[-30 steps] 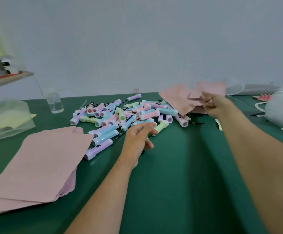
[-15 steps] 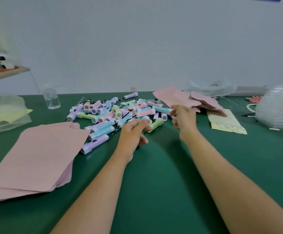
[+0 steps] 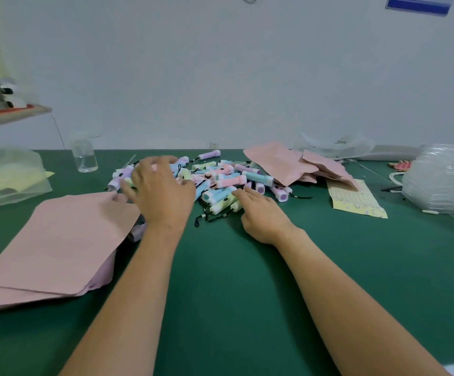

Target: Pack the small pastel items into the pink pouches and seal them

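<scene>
Head view: left hand [image 3: 163, 194] splayed over the pastel mini torches [image 3: 228, 180] (heaped near the bench's [image 3: 234, 280] far edge), holding nothing; right hand [image 3: 264, 213], fingers relaxed, touches the heap. Pink pouches [image 3: 57, 240] lie at the left edge.

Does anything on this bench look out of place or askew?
One lilac plastic tube sits at the near edge of the loose heap of pastel plastic tubes, half hidden under the flat stack of pink pouches at left. The crumpled pink pouches at right lie askew.
</scene>
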The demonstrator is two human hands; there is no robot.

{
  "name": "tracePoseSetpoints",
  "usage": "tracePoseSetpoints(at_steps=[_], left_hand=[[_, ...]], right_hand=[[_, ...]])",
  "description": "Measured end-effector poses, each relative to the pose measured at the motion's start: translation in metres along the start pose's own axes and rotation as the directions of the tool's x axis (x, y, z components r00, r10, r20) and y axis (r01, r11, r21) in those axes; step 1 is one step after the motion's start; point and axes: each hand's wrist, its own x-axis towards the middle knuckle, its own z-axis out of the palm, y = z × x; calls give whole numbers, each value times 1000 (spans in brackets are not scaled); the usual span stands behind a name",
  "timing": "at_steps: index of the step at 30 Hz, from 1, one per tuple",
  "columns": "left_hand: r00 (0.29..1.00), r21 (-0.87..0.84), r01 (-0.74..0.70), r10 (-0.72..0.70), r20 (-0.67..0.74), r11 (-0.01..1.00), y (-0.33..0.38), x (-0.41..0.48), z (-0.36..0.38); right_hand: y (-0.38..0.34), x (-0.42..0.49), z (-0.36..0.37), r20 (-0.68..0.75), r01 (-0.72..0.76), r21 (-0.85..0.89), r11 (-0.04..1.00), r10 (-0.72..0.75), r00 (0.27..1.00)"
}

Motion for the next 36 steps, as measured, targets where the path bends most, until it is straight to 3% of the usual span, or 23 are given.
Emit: tracePoseSetpoints(at_steps=[1,3,6,9,15,23,25,27,28,29,31,33,36], left_hand=[[997,204,41,-55,60,978,-5,8,-7],[945,438,105,-227,236,893,-15,21,-19],[745,502,204,-466,478,840,-35,36,-33],[671,538,159,-491,556,828,-53,39,-38],[666,582,129,-505,549,803,-49,32,-22],[753,418,-64,-231,616,906,-21,32,-39],[810,335,-66,-145,568,940,-13,35,-48],[835,72,-14,-28,550,997,-3,41,-61],[831,-156,65,33,555,986,4,42,-66],[825,-408,181,88,558,895,11,43,-70],[840,-729,346,152,521,590,24,43,-63],[891,-832,395,60,451,389,32,38,-41],[902,-869,402,-290,321,289,21,20,8]], right_hand=[[1,0,-1,18,-14,18,1000,14,1000],[1,0,-2,18,-25,52,998,24,1000],[0,0,-2,-15,-41,86,995,42,999],[1,0,-2,-53,-79,-44,996,76,996],[3,0,0,-66,-82,-62,995,78,995],[3,-2,-2,-68,-36,55,998,39,997],[4,-2,-3,-84,-28,102,994,36,996],[4,-3,-4,-111,-42,263,964,73,991],[4,-4,-5,-130,-49,387,921,107,986],[2,-5,-7,-159,-41,515,856,142,977],[-1,-6,-12,-232,33,712,702,191,954],[-1,-6,-14,-240,94,877,471,259,936],[-5,-10,-25,66,-83,995,51,279,958]])
